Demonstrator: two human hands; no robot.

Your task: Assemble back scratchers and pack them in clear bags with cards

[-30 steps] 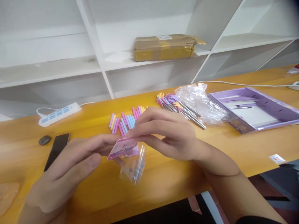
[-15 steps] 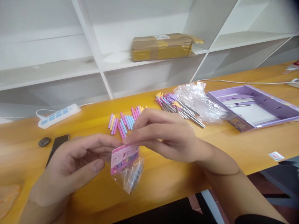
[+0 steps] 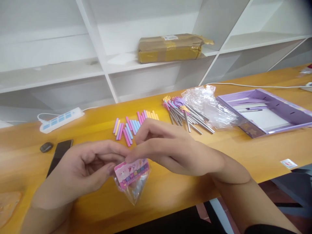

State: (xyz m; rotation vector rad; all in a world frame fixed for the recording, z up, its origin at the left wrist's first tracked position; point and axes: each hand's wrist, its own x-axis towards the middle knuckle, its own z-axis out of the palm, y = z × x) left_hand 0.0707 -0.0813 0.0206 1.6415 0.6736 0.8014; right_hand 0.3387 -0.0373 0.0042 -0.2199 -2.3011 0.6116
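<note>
Pinching the top edge of a pink-carded packet (image 3: 133,175), the right hand (image 3: 168,149) bends in from the right; its index fingertip lies on the card's upper left, its thumb hidden behind the hand. Left hand (image 3: 80,172): half curled, a hollow showing between thumb and fingers, thumb tip at the packet's upper left edge. Its longer fingers run toward the card's top and their ends are covered, so whether this hand grips or only steadies cannot be told.

Packet position: between the two hands, just below the right fingertips and to the right of the left thumb, over the near part of the wooden table (image 3: 175,198). Card tilted, printed face toward the viewer; clear bag hanging below it to a point, contents blurred.

Beyond the hands: short coloured sticks (image 3: 129,131) in loose rows, partly covered by the right hand. Farther right, a heap of metal rods with coloured ends (image 3: 191,118), crumpled clear plastic (image 3: 207,105) beside it, then a purple tray (image 3: 253,132) holding papers. Left side: a dark phone (image 3: 59,154) just past the left hand, a small black case (image 3: 46,147) near it.
</note>
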